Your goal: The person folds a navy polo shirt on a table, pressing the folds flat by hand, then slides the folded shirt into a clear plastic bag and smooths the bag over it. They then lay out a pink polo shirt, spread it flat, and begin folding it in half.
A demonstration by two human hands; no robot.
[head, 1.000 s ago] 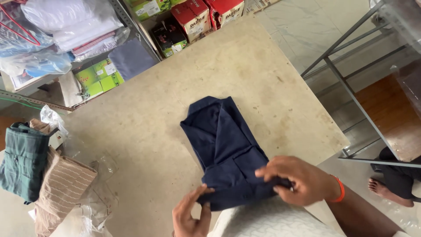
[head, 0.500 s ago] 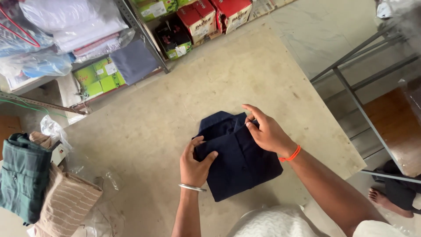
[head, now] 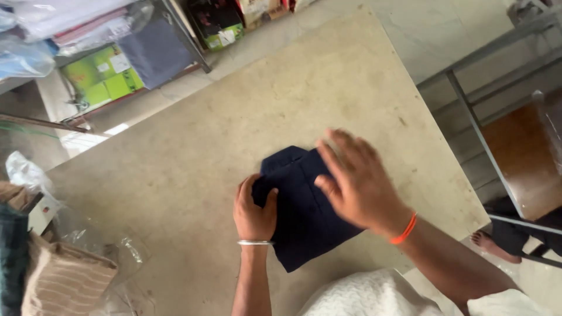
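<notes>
- A folded dark navy garment (head: 304, 213) lies on the beige counter (head: 234, 123), toward the near edge and close to the person's body.
- The left hand (head: 254, 208) rests on the garment's left edge; its fingers are curled narrow over the fold, the thumb pressing the cloth from the right (a thin silver bangle (head: 254, 242) sits on the wrist).
- The right hand (head: 354, 178) lies flat over the right half of the garment, fingers spread wide and pointing to the far left; it is blurred, so I cannot tell whether the palm presses the cloth or hangs just above it. It grips nothing.
- An orange band (head: 405, 229) circles the right wrist.
- At the near left of the counter sits a stack of folded clothes: a beige striped piece (head: 64, 281) with crumpled clear plastic wrap (head: 117, 257) just beside it, and a dark green piece (head: 12, 263) at the picture's left edge.
- Beyond the far edge of the counter, on the floor and low shelves, stand green boxes (head: 102, 73), a folded blue-grey cloth (head: 155, 50) and bagged items in clear plastic (head: 70, 23).
- To the right is a grey metal frame (head: 474, 126), and near it a bare foot (head: 489, 243) of another person shows on the floor.
</notes>
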